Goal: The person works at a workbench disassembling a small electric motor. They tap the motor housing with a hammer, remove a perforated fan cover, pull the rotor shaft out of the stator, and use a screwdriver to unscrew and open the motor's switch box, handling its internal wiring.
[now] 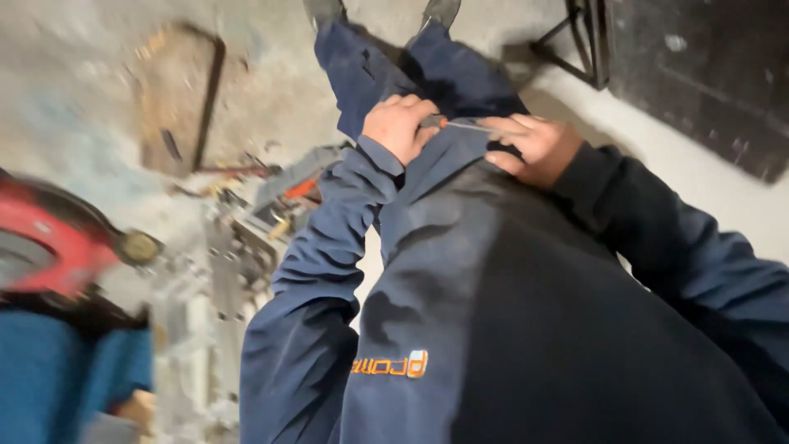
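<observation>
Head view, looking straight down the person's own body. Frame tilted and motion-blurred, worst at the left.

Left hand [400,125]: at the waist, fingers curled inward, grip narrow, closed on a small tool [460,125] with an orange band and a thin grey metal shaft. The shaft runs to the right, toward the other hand. Exact kind of tool too blurred to tell.

Right hand [536,148]: also at the waist, just beside the left. Fingers bent, fingertips at the far end of the shaft and pressed to the dark fabric there. Whether this grip closes on the shaft or only on cloth, cannot tell.

The tool lies between the 2 hands, against the hem of the navy jacket [427,271], above the thighs.

Clothing: jacket with an orange embroidered mark low on the chest, a black panel across the front. Both sleeves navy. Navy trousers [370,66] run to the top of frame, ending in 2 dark shoes [325,10].

Surroundings: dusty grey concrete floor [90,74]. A rust-coloured rectangular metal frame [209,90] lies on it, upper left. Below that, a cluttered heap of grey metal parts [246,222] with orange bits, blurred. At far left, a red rounded object [49,238] over something blue. Upper right, legs of a black metal stand [575,45] beside a dark panel [707,74].
</observation>
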